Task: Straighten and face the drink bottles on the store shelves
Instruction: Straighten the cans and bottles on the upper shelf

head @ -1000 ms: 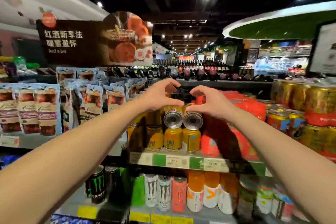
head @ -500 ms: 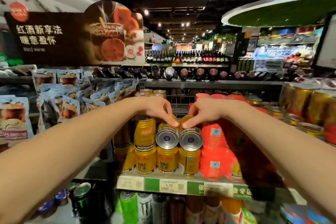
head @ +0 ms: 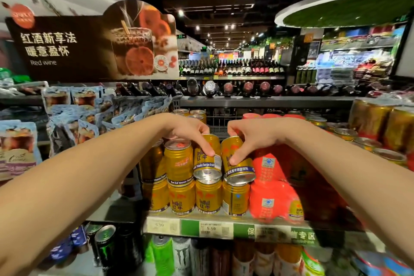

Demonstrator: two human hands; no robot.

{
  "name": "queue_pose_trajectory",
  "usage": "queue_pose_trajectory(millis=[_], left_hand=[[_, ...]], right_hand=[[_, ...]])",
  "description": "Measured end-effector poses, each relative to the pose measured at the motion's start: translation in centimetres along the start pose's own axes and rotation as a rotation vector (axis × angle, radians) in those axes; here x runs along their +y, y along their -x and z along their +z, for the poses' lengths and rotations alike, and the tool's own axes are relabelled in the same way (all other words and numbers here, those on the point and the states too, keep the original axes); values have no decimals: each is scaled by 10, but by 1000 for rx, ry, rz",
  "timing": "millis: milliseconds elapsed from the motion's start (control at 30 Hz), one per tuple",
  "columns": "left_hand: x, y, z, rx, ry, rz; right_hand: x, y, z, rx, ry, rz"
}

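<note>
Gold energy-drink cans stand stacked two high on the middle shelf. My left hand grips the left top can, and my right hand grips the right top can. Both held cans are tilted with their bottoms toward me, resting over the lower cans. Another upright gold can stands just left of them.
Red shrink-wrapped can packs sit right of the cans, more gold cans farther right. Snack pouches hang at left. Energy drink cans and bottles fill the shelf below. Wine bottles lie behind.
The view has come closer and dropped. Both hands have tipped the two top cans further upright, so their labelled sides show more than their bottoms.
</note>
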State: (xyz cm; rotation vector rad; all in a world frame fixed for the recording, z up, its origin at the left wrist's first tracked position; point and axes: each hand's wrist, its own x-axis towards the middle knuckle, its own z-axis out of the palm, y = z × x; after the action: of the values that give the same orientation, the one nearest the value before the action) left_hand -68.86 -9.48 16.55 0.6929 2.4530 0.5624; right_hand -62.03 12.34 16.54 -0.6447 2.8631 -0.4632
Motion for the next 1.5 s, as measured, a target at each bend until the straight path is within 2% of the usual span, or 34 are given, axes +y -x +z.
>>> queue_pose_trajectory(millis=[267, 400, 567, 733, 1033, 1367, 1500], left_hand=[[6, 19, 10, 74, -48, 159], [4, 27, 15, 249, -73, 251], [3, 34, 26, 423, -123, 274], [5, 40, 41, 463, -135, 298], [6, 33, 51, 536, -308, 251], [9, 31, 53, 509, -410, 142], [7, 33, 54, 509, -378, 145]], right_hand=[[-8, 19, 1, 86, 98, -29], [-6, 26, 10, 176, -1, -2], [-4, 30, 13, 184, 7, -54], [-7, 35, 15, 176, -12, -79], [-10, 36, 22, 171, 8, -90], [-12, 32, 22, 136, 48, -36], [-11, 35, 24, 159, 43, -32]])
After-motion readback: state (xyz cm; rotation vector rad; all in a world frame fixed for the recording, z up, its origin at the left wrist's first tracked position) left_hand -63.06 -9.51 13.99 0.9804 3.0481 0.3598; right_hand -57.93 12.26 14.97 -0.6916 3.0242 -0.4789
